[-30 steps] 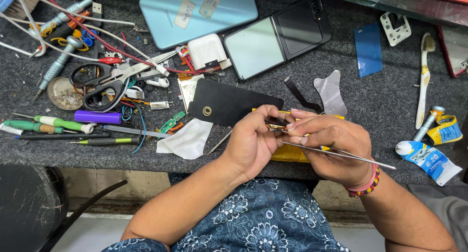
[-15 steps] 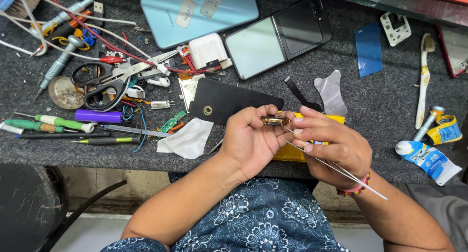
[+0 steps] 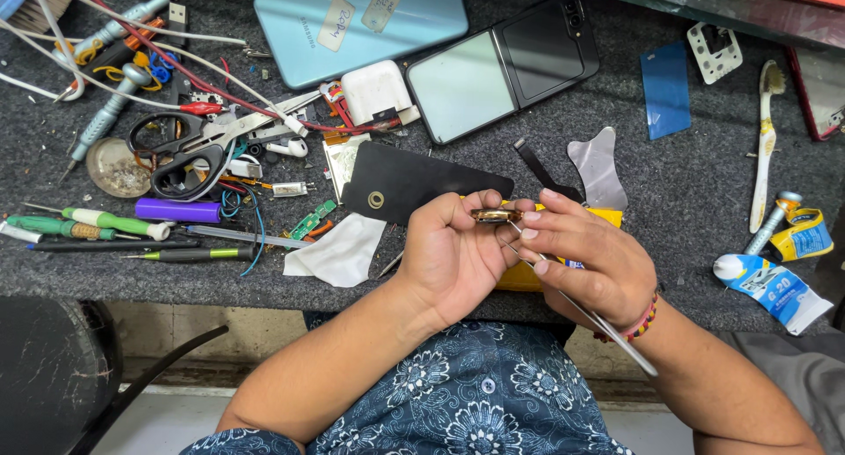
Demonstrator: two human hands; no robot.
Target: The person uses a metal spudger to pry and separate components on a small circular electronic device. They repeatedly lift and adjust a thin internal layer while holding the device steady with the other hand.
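Bench top, dark grey felt mat (image 3: 704, 200), cluttered; person seated at its near edge.

Far-left corner: tangle of wires, black-handled scissors (image 3: 172, 151), a round dish (image 3: 117, 167) of small bits. Near-left edge: green-handled screwdrivers (image 3: 97, 222) and a purple cylinder (image 3: 176, 211), laid parallel, probably for quick reach.

Centre: white cloth (image 3: 333, 254) near the front edge; black back cover (image 3: 414, 182) lying flat beyond the hands; light blue phone (image 3: 361, 24) and an opened folding phone (image 3: 506, 68) toward the far edge.

Left hand (image 3: 453, 257) is closed around a small brass-coloured part (image 3: 495, 216), pinched at the fingertips and raised just above the near edge, likely to bring it close to the eye. Right hand (image 3: 585, 261) meets it from the other side, fingers closed on slim metal tweezers (image 3: 581, 310) whose long end trails back toward the wrist; the tips sit at the part. A yellow item (image 3: 607, 216) lies under the hands, mostly hidden.

Right side: blue card (image 3: 666, 90), white toothbrush (image 3: 764, 147), glue tube (image 3: 775, 288) near the right edge.

Below the bench: tiled floor, dark stool at left.
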